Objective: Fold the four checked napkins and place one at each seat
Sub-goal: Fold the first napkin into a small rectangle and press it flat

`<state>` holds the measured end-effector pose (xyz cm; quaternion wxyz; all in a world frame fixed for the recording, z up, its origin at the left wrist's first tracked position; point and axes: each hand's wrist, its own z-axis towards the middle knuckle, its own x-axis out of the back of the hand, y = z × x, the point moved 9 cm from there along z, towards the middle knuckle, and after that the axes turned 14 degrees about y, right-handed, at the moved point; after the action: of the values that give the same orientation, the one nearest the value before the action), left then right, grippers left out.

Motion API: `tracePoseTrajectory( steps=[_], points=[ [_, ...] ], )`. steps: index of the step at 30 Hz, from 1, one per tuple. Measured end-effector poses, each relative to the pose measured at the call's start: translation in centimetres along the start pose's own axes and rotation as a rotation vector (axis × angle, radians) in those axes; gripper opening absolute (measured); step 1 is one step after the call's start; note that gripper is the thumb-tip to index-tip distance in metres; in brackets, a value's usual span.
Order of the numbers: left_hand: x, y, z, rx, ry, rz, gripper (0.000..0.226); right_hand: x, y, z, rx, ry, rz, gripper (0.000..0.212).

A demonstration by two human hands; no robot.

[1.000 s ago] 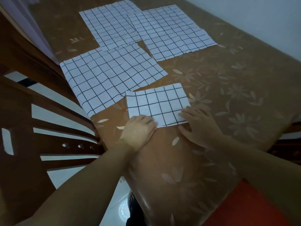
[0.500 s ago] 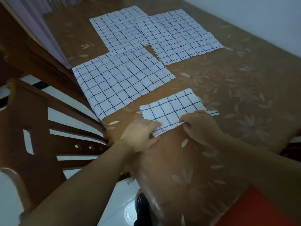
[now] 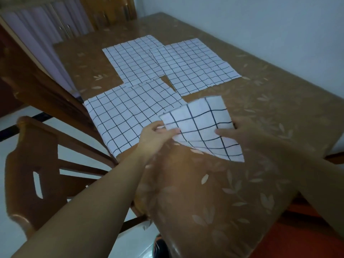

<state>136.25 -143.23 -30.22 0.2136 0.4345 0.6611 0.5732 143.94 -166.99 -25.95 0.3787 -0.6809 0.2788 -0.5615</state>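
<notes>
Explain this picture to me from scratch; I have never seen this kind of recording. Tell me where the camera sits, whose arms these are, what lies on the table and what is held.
There is no machine here. A person wears one wide-angle camera on the head, looking forward and down, so the two arms are their own. The left hand and the right hand each pinch a side of a folded checked napkin, which appears raised off the brown flowered table. Three more checked napkins lie flat and unfolded, edges slightly overlapping: a near napkin, a far left napkin and a far right napkin. A wooden chair stands at the left.
</notes>
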Motion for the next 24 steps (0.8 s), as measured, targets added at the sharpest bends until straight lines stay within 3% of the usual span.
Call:
tracePoseTrajectory(
  steps=[3, 6, 8, 12, 17, 21, 24],
  points=[
    [-3.3, -0.3, -1.1, 0.208, -0.324, -0.155, 0.05, 2.0, 1.0, 0.0, -0.216, 0.07, 0.252, 0.007],
    [-5.7, -0.6, -1.8, 0.184, -0.464, -0.095, 0.034, 1.7, 3.9, -0.3, -0.412, 0.069, 0.402, 0.015],
    [-6.5, -1.4, -1.4, 0.197, -0.392, -0.073, 0.027, 0.3, 6.2, -1.0, -0.543, 0.005, 0.491, 0.021],
    [-7.1, -4.1, -0.6, 0.281, -0.251, -0.052, 0.017, -0.8, 10.4, -2.8, -0.686, -0.001, 0.401, 0.031],
    [-7.9, -5.6, -0.5, 0.323, -0.189, -0.079, 0.02, 0.1, 11.7, -2.9, -0.647, 0.189, 0.454, 0.047],
    [-8.3, -5.1, -0.3, 0.334, -0.203, -0.161, 0.027, 1.4, 10.9, -2.0, -0.567, 0.299, 0.575, 0.037],
    [-8.4, -4.5, -0.2, 0.316, -0.205, -0.177, 0.024, 2.3, 9.9, -1.6, -0.463, 0.3, 0.501, 0.03]
  ],
)
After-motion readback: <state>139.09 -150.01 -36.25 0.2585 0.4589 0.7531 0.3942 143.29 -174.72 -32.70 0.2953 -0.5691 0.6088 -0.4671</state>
